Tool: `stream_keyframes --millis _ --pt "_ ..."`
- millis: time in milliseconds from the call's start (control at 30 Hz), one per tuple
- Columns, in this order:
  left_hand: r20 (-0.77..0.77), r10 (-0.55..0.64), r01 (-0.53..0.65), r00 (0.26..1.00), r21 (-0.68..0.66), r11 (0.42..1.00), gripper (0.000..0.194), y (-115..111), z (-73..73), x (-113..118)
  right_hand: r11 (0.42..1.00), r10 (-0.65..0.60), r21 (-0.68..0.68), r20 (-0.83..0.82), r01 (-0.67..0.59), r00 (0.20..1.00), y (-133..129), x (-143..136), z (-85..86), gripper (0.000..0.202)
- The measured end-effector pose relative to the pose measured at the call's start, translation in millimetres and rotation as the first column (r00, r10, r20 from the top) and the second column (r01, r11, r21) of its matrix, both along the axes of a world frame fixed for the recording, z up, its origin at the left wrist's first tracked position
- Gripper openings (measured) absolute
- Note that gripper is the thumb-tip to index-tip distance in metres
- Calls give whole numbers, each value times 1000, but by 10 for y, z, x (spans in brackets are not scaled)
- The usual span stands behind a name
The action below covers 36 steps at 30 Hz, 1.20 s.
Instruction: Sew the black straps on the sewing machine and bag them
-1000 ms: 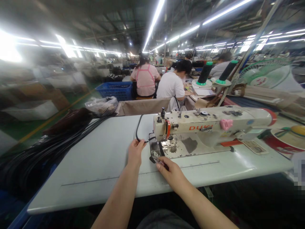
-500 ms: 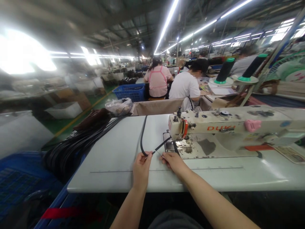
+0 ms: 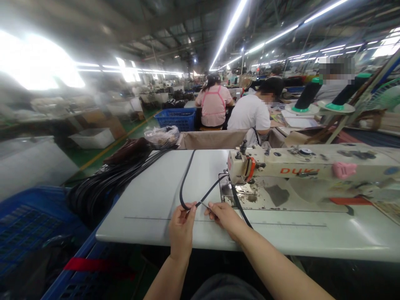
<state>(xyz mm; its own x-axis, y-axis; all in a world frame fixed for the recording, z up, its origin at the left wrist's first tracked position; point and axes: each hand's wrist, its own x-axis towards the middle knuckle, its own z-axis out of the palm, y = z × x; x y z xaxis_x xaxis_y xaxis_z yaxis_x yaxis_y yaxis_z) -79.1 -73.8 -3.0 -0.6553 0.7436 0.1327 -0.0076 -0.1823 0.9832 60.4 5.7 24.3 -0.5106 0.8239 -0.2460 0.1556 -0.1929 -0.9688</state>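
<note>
My left hand [image 3: 182,221] pinches a narrow black strap [image 3: 184,183] between thumb and fingers, just above the white sewing table [image 3: 150,191]. From the pinch, one length curves toward the table's far edge and another runs to the head of the sewing machine [image 3: 275,166]. My right hand [image 3: 222,214] is closed on a slim metal tool [image 3: 203,204], its tip at the strap beside my left fingertips. Its exact kind is too small to tell. More black strap comes out beside the needle plate [image 3: 245,189] and passes behind my right forearm.
A bundle of black straps [image 3: 96,196] hangs off the table's left side by blue crates [image 3: 28,221]. Thread cones [image 3: 308,96] stand behind the machine. Two people sit ahead, beyond a fabric-lined bin [image 3: 212,139]. A ruler line [image 3: 150,218] marks the tabletop.
Both hands have shifted slightly left relative to the machine. The strap between hand and machine now bows, and more strap shows beside my right forearm. The camera view has turned slightly left.
</note>
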Motion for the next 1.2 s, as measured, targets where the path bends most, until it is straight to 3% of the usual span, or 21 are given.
stream_keyframes --millis 267,367,433,500,533,567,633,733,867,967,1067,1133,1200 --pt "-19 -2 3 1000 12 1000 31 -128 8 -12 992 6 129 16 -8 1000 -25 -73 59 54" --pt "-44 -21 18 999 -53 998 33 -139 6 -96 933 -78 359 197 2 977 -58 88 82 38" --pt "-48 -39 35 998 -80 996 35 -131 -3 -170 809 -211 582 423 -85 881 -90 254 81 24" --pt "-9 -66 65 998 -79 995 35 -115 -7 -248 685 -391 701 585 -200 711 -120 438 54 9" --pt "18 -88 89 996 -75 993 35 -105 -6 -288 652 -461 718 630 -244 624 -132 527 31 18" --pt "42 -114 117 993 -78 990 35 -95 -2 -330 643 -504 713 668 -278 547 -142 610 3 32" --pt "46 -169 173 985 -115 978 37 -74 11 -428 679 -505 658 741 -326 443 -157 747 -57 51" --pt "-68 -228 206 971 -244 948 43 -39 14 -640 732 -420 556 823 -394 382 -180 862 -124 53" --pt "-326 -172 41 930 -374 926 54 -6 -54 -1068 729 -378 517 850 -448 367 -211 892 -146 53" --pt "-506 -140 -106 851 -427 898 54 -29 -109 -1469 710 -376 517 852 -479 363 -211 903 -177 54" --pt "-695 -129 -288 707 -450 845 48 -119 -80 -1934 675 -399 548 835 -495 380 -175 943 -268 54" --pt "-802 -92 -444 591 -418 792 44 -230 3 -2290 654 -409 578 813 -488 414 -134 977 -356 54" --pt "-850 -39 -572 526 -387 724 42 -396 121 -2665 638 -410 605 791 -477 455 -91 1011 -447 54"
